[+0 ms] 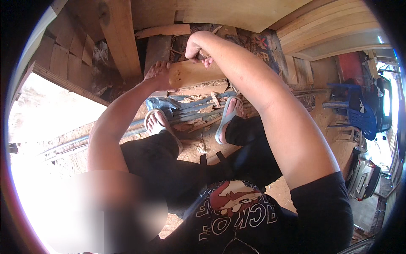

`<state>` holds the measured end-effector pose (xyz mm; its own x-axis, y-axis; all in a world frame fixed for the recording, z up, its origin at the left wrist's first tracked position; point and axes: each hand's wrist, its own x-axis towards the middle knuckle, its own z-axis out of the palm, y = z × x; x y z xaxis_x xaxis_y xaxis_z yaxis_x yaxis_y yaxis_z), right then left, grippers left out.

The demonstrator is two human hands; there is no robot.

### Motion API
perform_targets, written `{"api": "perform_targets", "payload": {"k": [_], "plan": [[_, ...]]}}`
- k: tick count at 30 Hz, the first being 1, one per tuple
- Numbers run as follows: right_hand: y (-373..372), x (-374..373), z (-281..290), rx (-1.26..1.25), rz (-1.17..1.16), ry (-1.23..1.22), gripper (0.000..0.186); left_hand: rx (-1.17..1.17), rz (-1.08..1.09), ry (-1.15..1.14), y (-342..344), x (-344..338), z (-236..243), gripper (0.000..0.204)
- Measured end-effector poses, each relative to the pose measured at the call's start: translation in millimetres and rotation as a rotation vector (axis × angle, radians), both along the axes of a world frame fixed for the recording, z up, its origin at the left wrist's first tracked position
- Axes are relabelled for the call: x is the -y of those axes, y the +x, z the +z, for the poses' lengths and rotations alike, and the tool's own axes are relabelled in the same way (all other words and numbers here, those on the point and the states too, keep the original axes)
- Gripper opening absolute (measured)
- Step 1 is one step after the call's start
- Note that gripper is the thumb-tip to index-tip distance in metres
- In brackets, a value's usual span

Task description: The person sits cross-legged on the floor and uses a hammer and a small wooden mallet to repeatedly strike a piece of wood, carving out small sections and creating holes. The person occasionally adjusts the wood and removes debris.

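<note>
Wearing sandals (219, 132), the feet (160, 126) are near; the wooden board (188, 76) just beyond could strike the toes (237, 106) if the left hand (158, 75), its grip holding the left end, slips. The right hand (198, 51) curls at the far edge; what it holds, I cannot tell.

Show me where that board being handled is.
In the head view, the wooden board is at upper centre, beyond the feet, left hand at its left end, right hand near its far edge.

Woodworking workshop, it seems — stacked boards (334, 26), wood scraps (215, 100) underfoot
</note>
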<state>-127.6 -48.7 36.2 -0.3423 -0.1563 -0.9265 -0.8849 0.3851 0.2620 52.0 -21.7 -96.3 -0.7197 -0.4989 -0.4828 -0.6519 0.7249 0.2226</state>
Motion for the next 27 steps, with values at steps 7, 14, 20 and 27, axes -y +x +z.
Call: {"api": "perform_targets", "payload": {"k": [7, 14, 20, 27], "plan": [[-17.4, -9.5, -30.5, 0.148, -0.025, -0.097, 0.013, 0.017, -0.012, 0.007, 3.2, -1.6, -6.6, 0.143], [-19.3, -44.1, -28.8, 0.244, -0.147, -0.313, 0.009, -0.096, 0.007, -0.092, 8.8, -13.2, -8.4, 0.128], [-29.6, -77.7, -23.7, 0.292, -0.16, -0.478, 0.02, -0.029, -0.031, -0.039, 5.5, -5.7, -3.2, 0.137], [-63.7, -97.5, -21.0, 0.349, -0.039, -0.489, 0.024, 0.011, -0.037, -0.032, 4.2, -7.0, -1.0, 0.138]]}}
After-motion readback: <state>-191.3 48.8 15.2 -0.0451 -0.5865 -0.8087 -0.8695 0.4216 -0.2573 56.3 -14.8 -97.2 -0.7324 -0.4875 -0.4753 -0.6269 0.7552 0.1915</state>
